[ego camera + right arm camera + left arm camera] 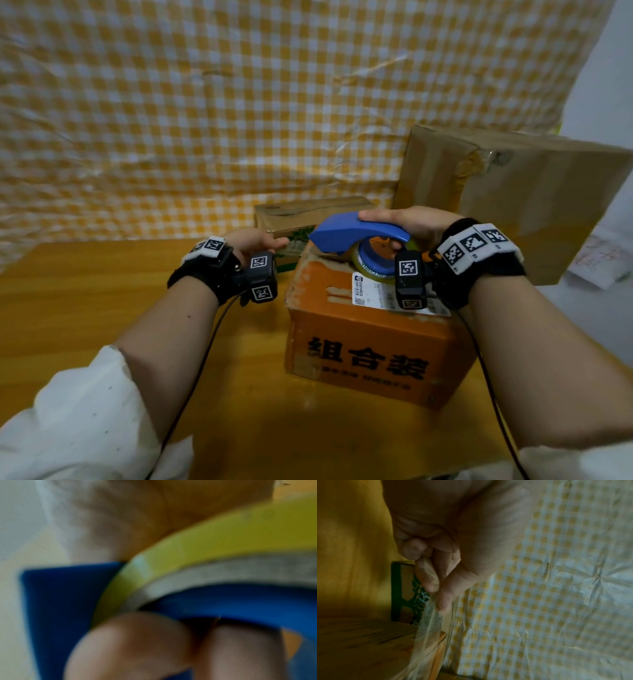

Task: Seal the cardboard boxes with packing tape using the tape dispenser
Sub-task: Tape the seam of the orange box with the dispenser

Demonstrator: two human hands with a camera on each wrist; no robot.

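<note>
An orange cardboard box [373, 346] with black characters and a white label stands on the wooden table. On its top rests a blue tape dispenser [356, 233] with a yellowish tape roll [368, 265]. My right hand [407, 222] grips the dispenser, thumb on top and fingers through the roll's core [240, 601]. My left hand [260, 241] is just left of the box's far corner. In the left wrist view its thumb and forefinger [436, 588] pinch the free end of clear tape [428, 635], which stretches toward the box.
A small brown box [308, 212] with green print sits behind the orange one. A large brown box [520, 198] leans at the back right. A yellow checked cloth [239, 102] hangs behind. Bare wooden table [85, 301] lies on the left.
</note>
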